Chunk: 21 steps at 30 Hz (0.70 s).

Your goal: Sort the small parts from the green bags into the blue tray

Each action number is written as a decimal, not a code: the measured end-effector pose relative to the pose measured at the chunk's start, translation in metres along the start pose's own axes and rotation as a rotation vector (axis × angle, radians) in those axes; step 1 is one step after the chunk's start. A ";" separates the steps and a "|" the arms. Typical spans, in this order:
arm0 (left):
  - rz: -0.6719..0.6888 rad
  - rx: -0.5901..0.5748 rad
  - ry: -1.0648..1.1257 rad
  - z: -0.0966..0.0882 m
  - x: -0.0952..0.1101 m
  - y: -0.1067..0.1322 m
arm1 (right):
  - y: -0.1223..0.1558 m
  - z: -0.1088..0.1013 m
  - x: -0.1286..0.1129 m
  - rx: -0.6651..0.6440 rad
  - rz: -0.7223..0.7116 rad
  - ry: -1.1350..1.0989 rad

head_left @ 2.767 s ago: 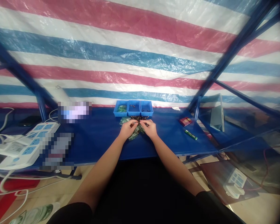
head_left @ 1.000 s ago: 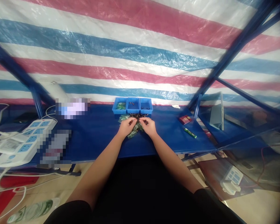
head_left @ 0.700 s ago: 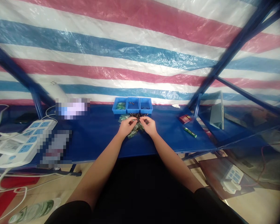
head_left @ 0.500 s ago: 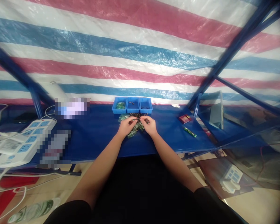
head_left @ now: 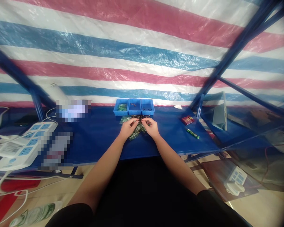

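Observation:
My left hand (head_left: pixel 128 128) and my right hand (head_left: pixel 151 127) come close together over the blue table, fingertips pinched towards each other. What they grip between them is too small to make out. Under and between the hands lies a pile of small greenish clear packets (head_left: pixel 135 134). Small dark pieces (head_left: pixel 139 117) are heaped just behind the fingers. Beyond these stand three blue bins: the left bin (head_left: pixel 117 112) contains greenish packets, the middle bin (head_left: pixel 135 112) a few small brownish pieces, and the right bin (head_left: pixel 148 112) a few dark bits.
A white power strip (head_left: pixel 26 146) with plugs and cables occupies the table's left end, near blurred-out items. To the right lie a red box (head_left: pixel 187 120) and a green tube-like pack (head_left: pixel 192 133). Blue frame posts (head_left: pixel 36 104) rise before a striped sheet. A plastic bottle (head_left: pixel 35 215) lies on the floor.
Both hands stay in nearly the same place, with only slight movement at the fingertips. The view has shifted very slightly.

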<state>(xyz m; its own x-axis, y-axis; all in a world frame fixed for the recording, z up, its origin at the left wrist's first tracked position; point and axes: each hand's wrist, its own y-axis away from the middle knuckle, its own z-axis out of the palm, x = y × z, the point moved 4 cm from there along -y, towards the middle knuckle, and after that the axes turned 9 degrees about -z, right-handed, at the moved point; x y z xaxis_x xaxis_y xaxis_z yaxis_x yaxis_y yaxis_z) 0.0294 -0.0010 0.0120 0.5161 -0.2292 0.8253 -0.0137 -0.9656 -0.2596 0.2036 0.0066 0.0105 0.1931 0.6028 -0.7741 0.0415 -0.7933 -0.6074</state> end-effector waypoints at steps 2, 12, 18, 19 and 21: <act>0.006 0.004 0.001 0.001 -0.001 0.000 | 0.001 0.002 -0.001 -0.029 -0.001 -0.009; 0.003 0.002 0.004 0.003 -0.002 -0.001 | 0.003 0.006 -0.010 -0.112 -0.027 -0.036; 0.024 0.011 0.023 0.002 -0.002 -0.001 | 0.003 0.006 -0.003 -0.084 -0.039 0.007; 0.029 0.010 0.029 0.003 -0.002 -0.001 | 0.003 0.006 -0.002 -0.088 -0.040 0.022; 0.039 0.005 0.036 0.003 -0.003 -0.001 | 0.003 0.007 -0.002 -0.098 -0.044 0.032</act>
<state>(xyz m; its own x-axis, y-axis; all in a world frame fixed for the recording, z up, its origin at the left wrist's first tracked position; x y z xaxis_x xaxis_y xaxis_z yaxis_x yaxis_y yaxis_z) 0.0305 0.0015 0.0081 0.4845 -0.2705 0.8319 -0.0286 -0.9554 -0.2940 0.1971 0.0038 0.0086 0.2199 0.6356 -0.7400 0.1465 -0.7715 -0.6191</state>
